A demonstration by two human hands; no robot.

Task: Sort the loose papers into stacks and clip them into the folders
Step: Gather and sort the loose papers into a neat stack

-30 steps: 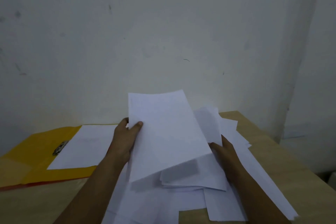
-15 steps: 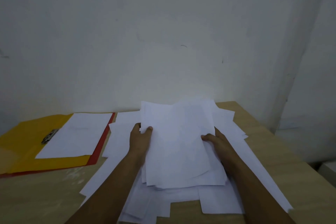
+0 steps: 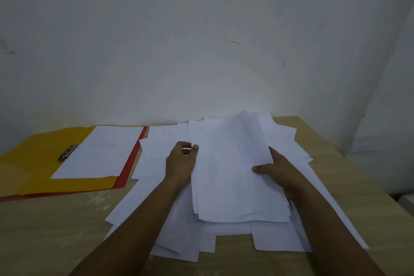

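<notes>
**Both hands on paper stack, mid-tabletop**

Head view:
- Left hand (image 3: 180, 162) grips the left edge of the stack (image 3: 233, 177): thumb on top, fingers curled behind the edge.
- Right hand (image 3: 276, 171) holds the stack's right edge, thumb lying across the top sheet, fingers hidden under the paper.
- Stack sits on a wider spread of loose sheets (image 3: 156, 157), centre of the wooden tabletop (image 3: 44, 231). Stack edges uneven; the far-right top sheets lift and curl up.
- More loose sheets fan out under the right forearm toward the near right corner.
- Yellow folder (image 3: 33, 163) lies open at left, well apart from the stack, with one sheet (image 3: 98, 152) inside and a metal clip (image 3: 67, 152) at that sheet's left edge. Can't tell if the clip is pressing the sheet.
- Red folder (image 3: 128, 168) lies under the yellow one; only its edge shows.
- White wall (image 3: 201, 40) behind the tabletop.
</notes>
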